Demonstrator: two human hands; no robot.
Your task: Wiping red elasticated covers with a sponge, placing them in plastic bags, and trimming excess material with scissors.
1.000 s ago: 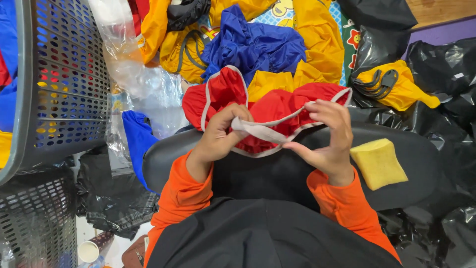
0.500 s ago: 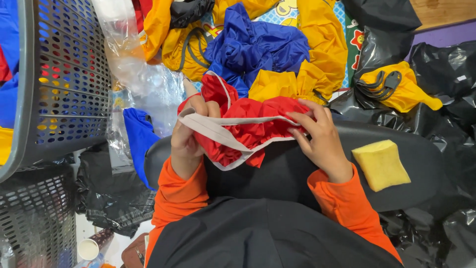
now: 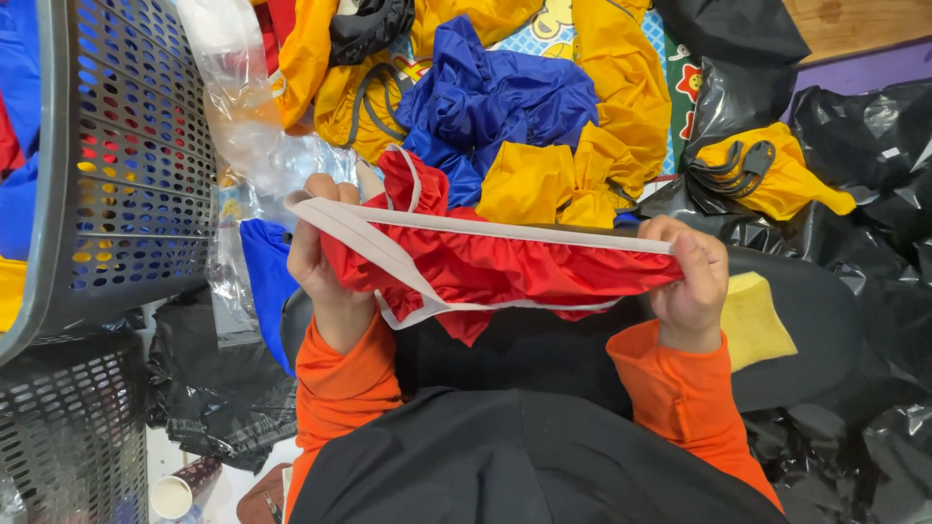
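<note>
Head view, looking down over a black padded work surface (image 3: 825,320), the landmark for all positions. Beyond it lies a heap of yellow and blue garments (image 3: 544,126); to its left stands a grey perforated basket (image 3: 126,165), cut off by the frame, its contents only partly legible. Above the surface's near edge, a red garment with white banding (image 3: 485,267) is now stretched wide, where half a second ago it was bunched between close-set hands; the band is thus pulled out nearly straight. The left hand (image 3: 325,262) is closed around the garment's left end; the right hand (image 3: 691,279) pinches the band's right end. A yellow pad (image 3: 762,320) lies on the surface, partly hidden behind the right hand. The garment's full shape cannot be made out.
</note>
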